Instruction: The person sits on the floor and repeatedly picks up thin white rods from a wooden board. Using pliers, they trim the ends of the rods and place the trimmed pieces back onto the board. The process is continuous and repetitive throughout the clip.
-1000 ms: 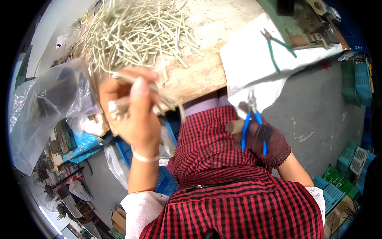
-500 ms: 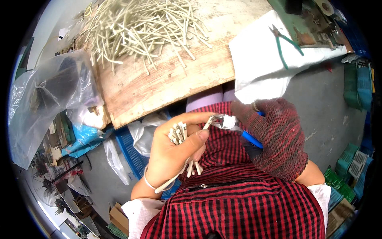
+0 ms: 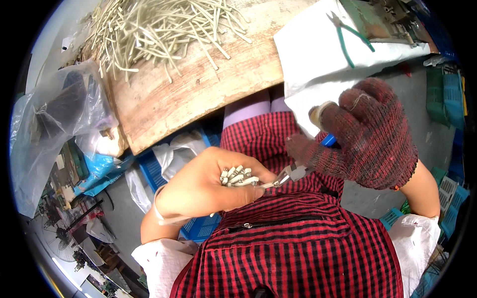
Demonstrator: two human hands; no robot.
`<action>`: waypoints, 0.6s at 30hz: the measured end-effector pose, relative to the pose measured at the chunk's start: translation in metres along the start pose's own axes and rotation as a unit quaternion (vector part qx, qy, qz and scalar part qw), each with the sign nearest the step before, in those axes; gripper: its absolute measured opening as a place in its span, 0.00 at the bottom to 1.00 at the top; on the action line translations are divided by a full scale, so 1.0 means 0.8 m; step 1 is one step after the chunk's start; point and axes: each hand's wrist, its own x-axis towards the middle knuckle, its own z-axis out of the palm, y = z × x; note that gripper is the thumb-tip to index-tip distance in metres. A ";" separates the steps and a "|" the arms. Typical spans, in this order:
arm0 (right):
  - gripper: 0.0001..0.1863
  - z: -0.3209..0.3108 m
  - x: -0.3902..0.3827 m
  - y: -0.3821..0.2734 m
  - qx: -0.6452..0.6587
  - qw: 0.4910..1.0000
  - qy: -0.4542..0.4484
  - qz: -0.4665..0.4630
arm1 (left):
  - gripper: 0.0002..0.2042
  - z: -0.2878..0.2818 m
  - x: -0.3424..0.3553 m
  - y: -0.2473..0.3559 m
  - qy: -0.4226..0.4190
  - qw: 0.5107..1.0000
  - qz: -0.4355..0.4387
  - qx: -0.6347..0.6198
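My bare left hand (image 3: pixel 211 181) is closed round a bundle of cream sleeved wires (image 3: pixel 239 177), whose ends with small metal tips stick up out of the fist. One piece is pinched between thumb and forefinger and points to the right. In a dark red knitted glove, my right hand (image 3: pixel 367 134) holds pliers with blue handles (image 3: pixel 328 140); the glove hides most of them. The metal jaws of the pliers (image 3: pixel 297 173) are at the tip of the pinched piece. Whether they grip it is too small to tell.
A wooden table (image 3: pixel 198 99) ahead bears a large heap of cream sleeved wires (image 3: pixel 159 30). Green-handled pliers (image 3: pixel 348 37) lie on white cloth (image 3: pixel 303 59) at its right. Clear plastic bags (image 3: pixel 64 114) hang at the left. A blue crate (image 3: pixel 151 166) stands below the table.
My left hand has turned over and shifted left, so the wire bundle lies more sideways. My right hand has moved right, its fingers more spread, while the pliers' jaws have come lower.
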 end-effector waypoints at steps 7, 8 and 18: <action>0.18 0.020 -0.028 -0.002 0.064 0.994 -0.075 0.036 | 0.14 0.001 0.001 -0.004 0.016 0.996 -0.004 -0.088; 0.18 0.025 -0.033 -0.003 0.142 0.985 -0.079 0.056 | 0.14 0.002 0.002 -0.009 0.018 0.994 0.008 -0.112; 0.25 0.018 -0.016 -0.017 0.071 0.987 -0.126 0.066 | 0.12 -0.002 0.011 -0.029 0.033 0.995 0.027 -0.088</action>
